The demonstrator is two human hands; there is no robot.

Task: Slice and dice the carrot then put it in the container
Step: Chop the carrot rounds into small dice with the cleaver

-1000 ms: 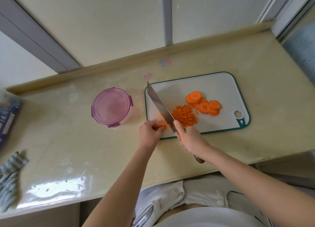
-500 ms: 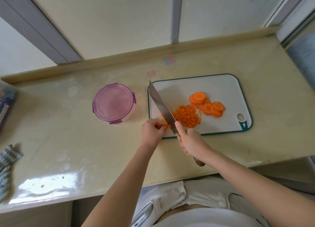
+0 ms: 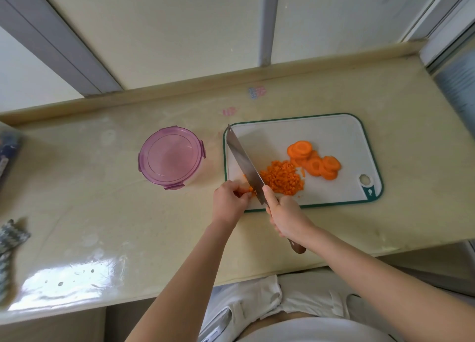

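1. Gripping the knife (image 3: 244,165) by its handle with the right hand (image 3: 286,217), stretching one finger up onto the blade, and reaching in from the lower right.
2. Pinching a little carrot piece (image 3: 248,190) in the curled fingertips of the left hand (image 3: 228,200), right up against the blade, at the near-left corner of the cutting board (image 3: 321,128).
3. Keeping the diced pile (image 3: 282,179) just right of the blade, with the round slices (image 3: 314,161) beyond it.
4. Not touching the lidded purple container (image 3: 171,158) just left of the board.

Diced carrot pile (image 3: 282,179) touching overlapping round slices (image 3: 314,163) at right; purple lidded container (image 3: 171,156) upright, well left
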